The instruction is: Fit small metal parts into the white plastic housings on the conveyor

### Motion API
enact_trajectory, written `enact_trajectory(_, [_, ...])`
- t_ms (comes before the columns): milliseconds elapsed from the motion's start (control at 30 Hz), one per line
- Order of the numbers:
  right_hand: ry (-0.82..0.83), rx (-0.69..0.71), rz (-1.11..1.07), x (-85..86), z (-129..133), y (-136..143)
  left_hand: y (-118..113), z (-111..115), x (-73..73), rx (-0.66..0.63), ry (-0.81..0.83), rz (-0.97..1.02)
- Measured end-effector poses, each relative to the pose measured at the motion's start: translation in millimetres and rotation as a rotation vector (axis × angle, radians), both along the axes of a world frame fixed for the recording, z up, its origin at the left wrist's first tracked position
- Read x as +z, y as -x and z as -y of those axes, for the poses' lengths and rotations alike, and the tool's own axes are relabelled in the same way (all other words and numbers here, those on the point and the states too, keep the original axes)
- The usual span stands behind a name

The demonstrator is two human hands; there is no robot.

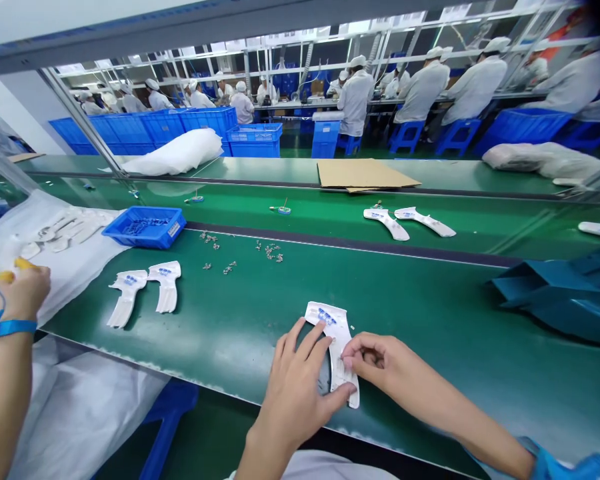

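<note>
A white plastic handle-shaped housing half (336, 320) with blue parts at its top lies on the green worktable in front of me. My left hand (297, 383) steadies it, with the fingertips along its left edge and the thumb across its lower end. My right hand (373, 357) is closed in a pinch over the middle of the housing half. Whatever sits between its fingertips is too small or too hidden to make out. Two similar white housing halves (166, 287) lie to the left, and small metal pieces (270, 252) are scattered farther back.
A blue tray (145, 228) of small blue parts stands at left, near a co-worker's hand (23, 290) with a yellow-handled tool. Beyond are a green conveyor belt (320, 217) bearing white housings (387, 223) and a cardboard sheet (365, 173). Teal bins (565, 287) stand at right.
</note>
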State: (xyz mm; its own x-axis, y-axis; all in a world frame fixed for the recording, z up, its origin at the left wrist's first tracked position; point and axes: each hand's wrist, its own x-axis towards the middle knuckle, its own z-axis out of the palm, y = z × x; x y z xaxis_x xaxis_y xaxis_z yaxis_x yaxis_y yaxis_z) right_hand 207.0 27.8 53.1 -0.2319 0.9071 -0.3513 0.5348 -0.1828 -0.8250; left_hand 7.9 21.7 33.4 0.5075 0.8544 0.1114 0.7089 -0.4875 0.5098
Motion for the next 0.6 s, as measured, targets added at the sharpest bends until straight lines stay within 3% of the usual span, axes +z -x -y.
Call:
enact_trajectory(167, [-0.004,-0.019,0.084,-4.0,-1.8,5.4,-11.2,7.9,-5.8,0.064,-0.045,0.005])
enact_trajectory(600, [-0.034,-0.094,0.060,-18.2,8.1,6.8,-10.1,7.3,-9.5,0.073,-0.100,0.029])
